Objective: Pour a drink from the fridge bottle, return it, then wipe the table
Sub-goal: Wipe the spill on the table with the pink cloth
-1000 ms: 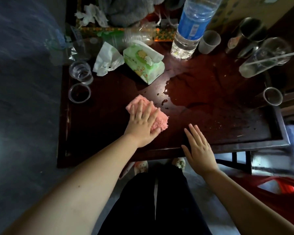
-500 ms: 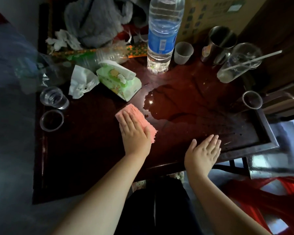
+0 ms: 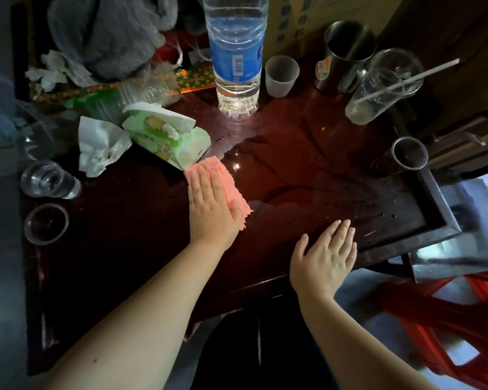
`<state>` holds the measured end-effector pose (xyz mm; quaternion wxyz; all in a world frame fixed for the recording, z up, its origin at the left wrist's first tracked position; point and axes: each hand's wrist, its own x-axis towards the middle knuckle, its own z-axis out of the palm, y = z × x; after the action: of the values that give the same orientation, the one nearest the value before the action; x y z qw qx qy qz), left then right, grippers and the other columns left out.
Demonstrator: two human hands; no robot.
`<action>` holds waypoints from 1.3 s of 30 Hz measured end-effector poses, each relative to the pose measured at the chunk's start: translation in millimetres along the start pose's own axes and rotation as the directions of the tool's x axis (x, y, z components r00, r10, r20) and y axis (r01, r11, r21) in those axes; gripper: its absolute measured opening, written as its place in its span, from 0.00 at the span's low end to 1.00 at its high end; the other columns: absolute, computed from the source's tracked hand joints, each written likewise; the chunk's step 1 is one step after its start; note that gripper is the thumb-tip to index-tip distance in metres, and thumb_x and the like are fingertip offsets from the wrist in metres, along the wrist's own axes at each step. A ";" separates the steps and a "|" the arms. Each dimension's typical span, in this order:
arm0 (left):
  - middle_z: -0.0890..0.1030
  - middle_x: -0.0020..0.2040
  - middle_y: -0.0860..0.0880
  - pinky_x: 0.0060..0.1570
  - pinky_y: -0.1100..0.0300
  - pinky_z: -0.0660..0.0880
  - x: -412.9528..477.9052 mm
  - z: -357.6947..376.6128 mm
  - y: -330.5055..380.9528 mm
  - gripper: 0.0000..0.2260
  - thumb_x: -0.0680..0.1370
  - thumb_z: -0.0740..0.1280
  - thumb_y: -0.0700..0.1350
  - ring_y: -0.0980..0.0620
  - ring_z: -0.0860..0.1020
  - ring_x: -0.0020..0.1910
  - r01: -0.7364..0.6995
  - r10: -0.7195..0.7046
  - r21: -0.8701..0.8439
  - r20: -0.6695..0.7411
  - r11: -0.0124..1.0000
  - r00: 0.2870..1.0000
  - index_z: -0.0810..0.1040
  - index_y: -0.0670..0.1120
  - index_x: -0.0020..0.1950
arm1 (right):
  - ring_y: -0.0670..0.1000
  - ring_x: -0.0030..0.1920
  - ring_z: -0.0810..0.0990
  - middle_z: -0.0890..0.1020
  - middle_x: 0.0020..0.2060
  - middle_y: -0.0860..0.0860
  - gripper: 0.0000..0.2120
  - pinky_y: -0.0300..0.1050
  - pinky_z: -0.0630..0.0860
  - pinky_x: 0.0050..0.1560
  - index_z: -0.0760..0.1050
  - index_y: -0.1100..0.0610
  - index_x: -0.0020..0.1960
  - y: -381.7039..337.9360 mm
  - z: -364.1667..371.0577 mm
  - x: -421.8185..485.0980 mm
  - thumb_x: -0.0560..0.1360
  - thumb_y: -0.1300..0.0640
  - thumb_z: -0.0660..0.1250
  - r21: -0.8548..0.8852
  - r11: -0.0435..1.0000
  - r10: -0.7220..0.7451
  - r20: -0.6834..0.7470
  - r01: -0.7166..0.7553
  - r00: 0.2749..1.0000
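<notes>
**Two hands on the table, one working the cloth**

Two steps of the task look finished or set aside; the wiping is the one in hand. The left hand lies flat, fingers together, pressing a pink cloth onto the dark wooden table. The cloth's far corner touches the tissue pack at its 11 o'clock. The right hand rests open and empty, palm down, near the table's front edge, seemingly steadying the body.

From the cloth, a broad pool of spilled liquid spreads toward 1 and 2 o'clock, reaching the base of the large water bottle, which stands upright at 12 o'clock. My judgement: the next stroke should sweep right, into the pool, stopping short of the bottle and the cups so nothing tips.

Clutter rings the wet patch: a crumpled tissue at 10 o'clock, two small clear cups at 9 o'clock, a frosted cup, a steel mug and a tall glass with a straw toward 1 o'clock. The room is dim, with a grey floor on the left and a red plastic chair at 4 o'clock.
</notes>
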<state>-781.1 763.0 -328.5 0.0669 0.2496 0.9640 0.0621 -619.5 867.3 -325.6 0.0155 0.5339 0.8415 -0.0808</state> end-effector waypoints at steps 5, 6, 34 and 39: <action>0.57 0.74 0.32 0.73 0.44 0.55 -3.4 -3.4 -0.9 0.35 0.74 0.49 0.53 0.34 0.54 0.75 -0.011 0.011 0.004 0.002 1.000 1.000 0.55 0.32 0.75 | 0.59 0.76 0.53 0.56 0.75 0.62 0.35 0.54 0.48 0.74 0.54 0.66 0.75 0.2 -0.4 0.8 0.75 0.46 0.50 -0.001 1.000 -0.001 0.000 0.001 1.000; 0.57 0.75 0.32 0.73 0.44 0.56 -5.0 -4.3 -1.3 0.35 0.74 0.49 0.54 0.34 0.54 0.75 -0.020 0.020 0.010 0.011 1.000 1.000 0.55 0.32 0.75 | 0.59 0.76 0.53 0.57 0.75 0.62 0.35 0.54 0.48 0.74 0.54 0.67 0.75 0.5 -0.4 1.3 0.75 0.46 0.50 -0.004 1.000 -0.006 0.001 0.006 1.000; 0.59 0.75 0.34 0.74 0.43 0.54 18.7 -1.6 31.7 0.32 0.74 0.46 0.48 0.36 0.56 0.75 0.055 -0.056 -0.033 -0.021 0.998 0.998 0.55 0.34 0.75 | 0.55 0.62 0.70 0.75 0.60 0.54 0.23 0.52 0.70 0.62 0.70 0.59 0.66 46.7 -25.5 60.3 0.75 0.50 0.54 0.206 0.891 -0.407 -0.037 0.405 0.913; 0.57 0.75 0.35 0.75 0.46 0.50 38.0 -2.3 33.1 0.32 0.74 0.45 0.49 0.37 0.54 0.76 0.014 -0.015 -0.036 -0.030 0.999 0.999 0.54 0.36 0.76 | 0.54 0.62 0.69 0.75 0.61 0.53 0.23 0.51 0.69 0.61 0.70 0.58 0.66 47.2 -27.7 60.4 0.75 0.49 0.54 0.218 0.889 -0.407 -0.027 0.403 0.913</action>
<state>-798.8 810.1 -325.0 0.0575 0.2406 0.9654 0.0826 -601.2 945.3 -310.7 -0.0526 0.3442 0.9200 -0.1798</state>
